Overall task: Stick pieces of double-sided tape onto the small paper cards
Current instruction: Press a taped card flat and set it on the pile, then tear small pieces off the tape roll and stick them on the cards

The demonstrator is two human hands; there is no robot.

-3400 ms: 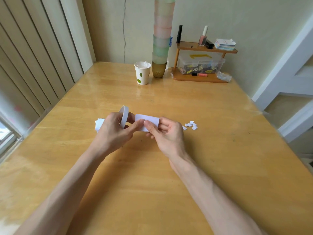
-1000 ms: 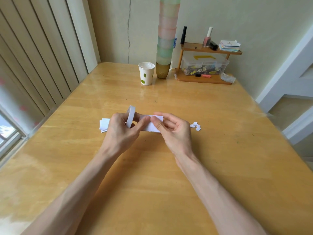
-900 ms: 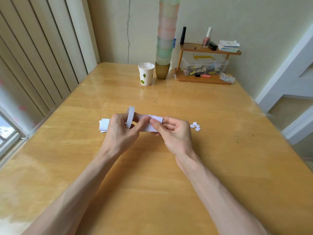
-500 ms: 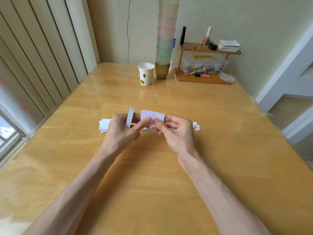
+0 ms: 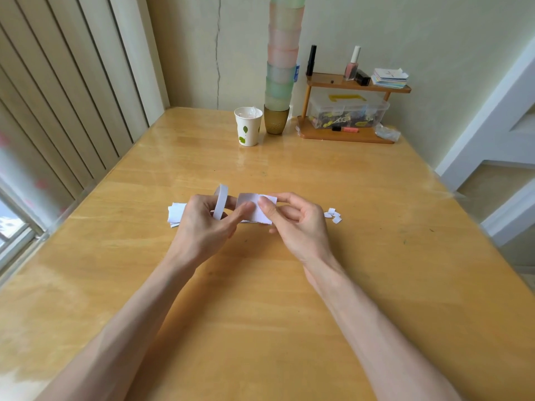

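My left hand (image 5: 202, 227) holds a white roll of double-sided tape (image 5: 220, 201) upright around its fingers, and its thumb pinches the left edge of a small white paper card (image 5: 254, 208). My right hand (image 5: 298, 224) grips the same card from the right, thumb pressed on its upper face. The card is held just above the wooden table (image 5: 260, 285). A stack of white paper cards (image 5: 175, 213) lies on the table, partly hidden behind my left hand.
Several tiny white backing scraps (image 5: 333, 215) lie right of my right hand. At the far edge stand a paper cup (image 5: 248, 130), a tall stack of coloured cups (image 5: 280, 68) and a small wooden shelf (image 5: 351, 111) with a clear box. Vertical blinds run along the left.
The card has tilted back down from its raised position, and my right thumb has moved onto its upper face with the fingers spread. The left hand stays put with the roll.
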